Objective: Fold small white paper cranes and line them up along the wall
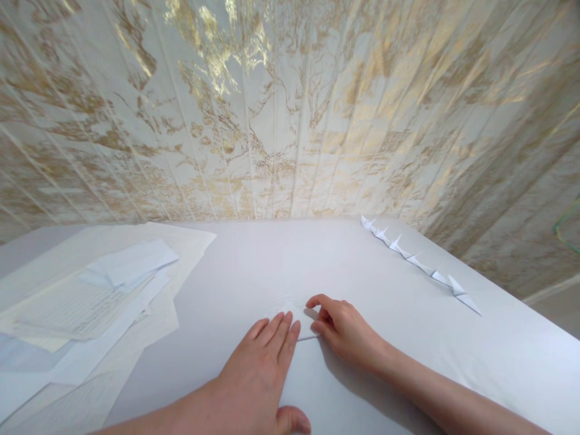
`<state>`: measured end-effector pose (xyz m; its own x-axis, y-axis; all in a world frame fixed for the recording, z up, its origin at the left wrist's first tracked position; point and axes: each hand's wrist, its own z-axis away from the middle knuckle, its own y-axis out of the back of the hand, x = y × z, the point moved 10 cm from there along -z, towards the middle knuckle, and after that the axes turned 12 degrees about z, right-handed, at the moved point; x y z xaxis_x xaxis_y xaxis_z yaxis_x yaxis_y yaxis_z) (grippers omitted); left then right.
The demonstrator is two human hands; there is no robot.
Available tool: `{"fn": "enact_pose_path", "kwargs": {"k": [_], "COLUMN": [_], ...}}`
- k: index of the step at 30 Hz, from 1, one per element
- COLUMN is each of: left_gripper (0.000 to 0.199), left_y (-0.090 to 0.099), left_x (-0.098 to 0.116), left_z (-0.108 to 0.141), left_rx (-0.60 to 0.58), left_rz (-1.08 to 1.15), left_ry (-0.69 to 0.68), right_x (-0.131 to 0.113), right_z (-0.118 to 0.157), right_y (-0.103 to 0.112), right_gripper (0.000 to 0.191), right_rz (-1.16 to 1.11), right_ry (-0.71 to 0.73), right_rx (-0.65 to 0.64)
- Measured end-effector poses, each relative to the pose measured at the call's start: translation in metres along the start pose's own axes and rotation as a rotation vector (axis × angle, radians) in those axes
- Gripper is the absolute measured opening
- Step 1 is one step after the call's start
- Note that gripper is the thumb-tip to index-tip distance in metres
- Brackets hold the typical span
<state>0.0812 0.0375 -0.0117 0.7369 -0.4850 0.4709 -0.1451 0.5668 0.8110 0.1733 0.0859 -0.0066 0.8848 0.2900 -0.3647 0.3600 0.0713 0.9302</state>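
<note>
A small folded white paper (304, 323) lies on the white table between my hands. My left hand (267, 362) lies flat with its fingers stretched over the left part of the paper, its thumb apart and lower down. At the paper's right edge is my right hand (342, 326), its fingers curved and a gap showing between index finger and thumb. The thumb tip is at the right corner of the paper. Part of the paper is hidden under my left fingers.
Loose paper sheets (156, 308), some with writing, overlap on the left of the table (272, 260). Several folded white paper figures (417, 263) stand in a slanting row along the right edge. Behind the table hangs a gold-patterned curtain (281, 121).
</note>
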Motion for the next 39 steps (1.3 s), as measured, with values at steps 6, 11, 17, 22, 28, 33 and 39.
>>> {"fn": "enact_pose_path", "kwargs": {"k": [6,11,17,22,28,33,39], "left_gripper": [0.095,0.093,0.092,0.084,0.086,0.086,0.078], "left_y": [-0.005,-0.005,-0.001,0.0,0.002,0.007,0.011], "left_x": [-0.004,-0.004,0.001,0.002,0.005,0.009,0.001], "left_z": [-0.003,-0.002,-0.001,0.001,0.002,0.004,0.008], "left_rx": [0.034,0.054,0.057,0.073,0.046,-0.004,0.018], "left_rz": [0.02,0.003,-0.003,-0.004,-0.025,-0.045,-0.122], "left_ry": [-0.047,-0.06,-0.065,-0.076,-0.053,-0.038,-0.04], "right_x": [-0.019,-0.047,-0.032,-0.028,-0.058,-0.056,-0.054], "right_z": [0.013,0.034,0.052,0.049,0.046,0.046,0.045], "right_y": [0.012,-0.001,0.009,0.024,0.014,0.009,0.007], "right_gripper": [0.033,0.038,0.038,0.032,0.03,0.027,0.029], "right_rz": [0.215,0.387,0.526,0.51,0.203,0.212,0.233], "right_ry": [0.166,0.355,0.32,0.264,0.441,0.436,0.425], "right_rx": [0.117,0.105,0.107,0.161,0.243,0.244,0.225]}}
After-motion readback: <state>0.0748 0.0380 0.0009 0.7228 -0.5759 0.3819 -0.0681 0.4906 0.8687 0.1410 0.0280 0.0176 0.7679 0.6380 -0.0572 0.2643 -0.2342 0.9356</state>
